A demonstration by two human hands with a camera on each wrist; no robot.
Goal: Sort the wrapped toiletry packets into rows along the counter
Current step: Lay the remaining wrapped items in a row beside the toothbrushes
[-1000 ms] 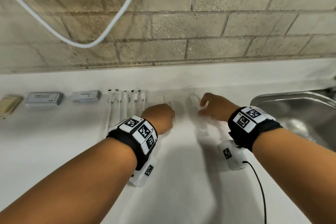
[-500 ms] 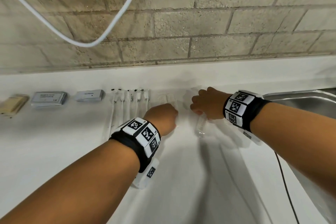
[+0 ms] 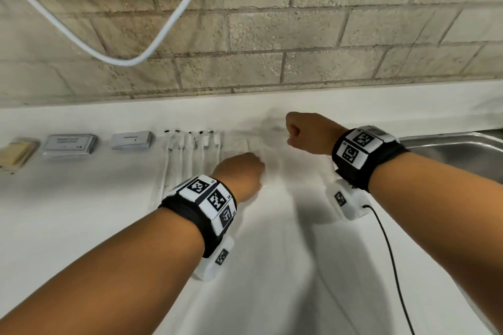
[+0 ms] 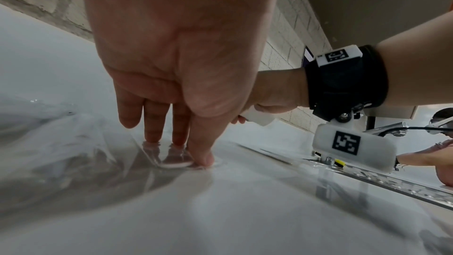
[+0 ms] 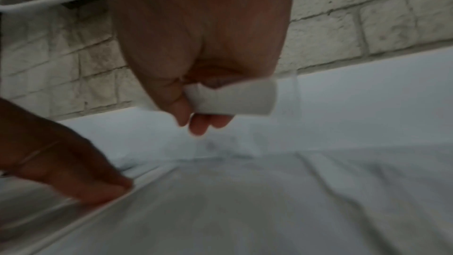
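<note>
My left hand reaches down to the white counter. In the left wrist view its straight fingertips and thumb press on a flat clear wrapped packet. My right hand hovers further back near the wall, curled into a fist. It grips a small white packet, which also shows in the left wrist view. Along the back of the counter lie a tan packet, a grey packet, a toothpaste box and several long wrapped toothbrushes.
A steel sink is set into the counter on the right. A white cable hangs in front of the brick wall. A black wire trails from my right wrist camera. More clear wrapping lies left of my left hand.
My right hand moved left over the clear packets, then rose back toward the wall in a fist. My left hand has stayed pressed on the counter.
</note>
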